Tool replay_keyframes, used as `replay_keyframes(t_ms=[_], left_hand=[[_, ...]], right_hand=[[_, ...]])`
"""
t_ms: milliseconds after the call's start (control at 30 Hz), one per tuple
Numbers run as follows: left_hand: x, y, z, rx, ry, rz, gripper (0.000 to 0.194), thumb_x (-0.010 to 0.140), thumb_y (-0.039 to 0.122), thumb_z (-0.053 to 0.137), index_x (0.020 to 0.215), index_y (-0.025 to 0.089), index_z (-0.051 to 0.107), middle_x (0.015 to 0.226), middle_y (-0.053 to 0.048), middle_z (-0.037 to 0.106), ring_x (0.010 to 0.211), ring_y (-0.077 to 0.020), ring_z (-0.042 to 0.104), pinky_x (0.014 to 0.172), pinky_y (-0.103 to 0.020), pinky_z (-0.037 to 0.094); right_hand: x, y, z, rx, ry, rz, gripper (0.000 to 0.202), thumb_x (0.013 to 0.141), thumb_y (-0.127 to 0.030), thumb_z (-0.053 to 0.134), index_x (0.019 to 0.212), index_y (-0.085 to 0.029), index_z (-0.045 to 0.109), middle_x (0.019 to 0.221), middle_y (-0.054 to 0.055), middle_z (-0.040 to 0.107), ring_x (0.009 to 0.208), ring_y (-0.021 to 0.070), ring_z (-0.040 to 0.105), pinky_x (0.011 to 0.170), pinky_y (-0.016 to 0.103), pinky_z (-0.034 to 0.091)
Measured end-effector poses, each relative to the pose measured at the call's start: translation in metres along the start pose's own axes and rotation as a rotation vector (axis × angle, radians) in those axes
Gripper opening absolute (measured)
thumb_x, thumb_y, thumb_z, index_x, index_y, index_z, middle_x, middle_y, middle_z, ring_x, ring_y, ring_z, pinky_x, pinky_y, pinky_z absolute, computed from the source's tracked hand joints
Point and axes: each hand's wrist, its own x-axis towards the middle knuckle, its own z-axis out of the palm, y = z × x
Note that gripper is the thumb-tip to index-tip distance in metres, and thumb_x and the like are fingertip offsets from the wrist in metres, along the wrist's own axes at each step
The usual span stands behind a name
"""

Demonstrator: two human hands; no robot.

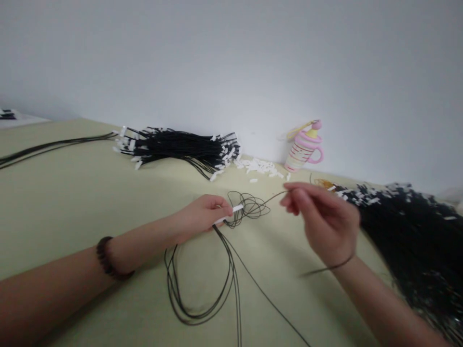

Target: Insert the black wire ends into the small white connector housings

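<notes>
Wire [277,195] stretches between your two hands, above the middle of the table [137,202], its near part gathered in a small tangle of thin loops. Your left hand [208,212] pinches two white pieces [238,208] between thumb and fingers, right beside that tangle. Your right hand [325,217] has thumb and forefinger pressed together on the wire's far stretch. A dark strand [327,268] crosses your right wrist; its blurred end points left, and you cannot tell whether it belongs to the same wire. Below your left hand, black cords [231,270] hang in wide loops, some running off the lower edge. You have a dark bracelet [104,258] on your left wrist. Beyond your hands, a bundle of black cords with white ends [181,147] lies near the wall [181,58], next to scattered white bits [262,166] and a pink cup [303,152]. A large black pile [412,236] spreads to your right.
</notes>
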Motion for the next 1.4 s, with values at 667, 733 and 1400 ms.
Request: replay_keyframes(t_ms=[667,733,1400], left_hand=[[0.003,-0.002,-0.001,-0.165,0.090,-0.029,0.023,0.073,0.039,0.055,0.067,0.016,0.055,0.053,0.006,0.039,0.048,-0.0078,0.033,0.044,-0.019,0.023],[0.005,-0.003,-0.003,-0.199,0.097,-0.022,0.022,0.072,0.038,0.056,0.068,0.016,0.056,0.052,0.006,0.037,0.046,-0.0072,0.031,0.043,-0.019,0.021],[0.001,-0.001,0.010,-0.001,0.016,0.068,0.026,0.077,0.039,0.050,0.066,0.016,0.055,0.055,0.005,0.045,0.054,-0.0091,0.038,0.049,-0.019,0.028]], right_hand=[[-0.034,0.043,0.034,0.050,-0.263,0.539,0.023,0.078,-0.034,0.054,0.085,-0.014,0.062,0.056,-0.001,0.058,0.040,0.0060,0.046,0.038,0.016,0.038],[-0.039,0.047,0.035,0.056,-0.282,0.558,0.026,0.078,-0.033,0.054,0.096,-0.014,0.060,0.063,0.001,0.062,0.042,0.0075,0.049,0.041,0.019,0.042],[-0.047,0.027,0.046,-0.352,-0.778,-0.266,0.013,0.082,-0.019,0.051,0.074,-0.020,0.061,0.086,0.002,0.058,0.089,0.0169,0.049,0.082,0.030,0.039]])
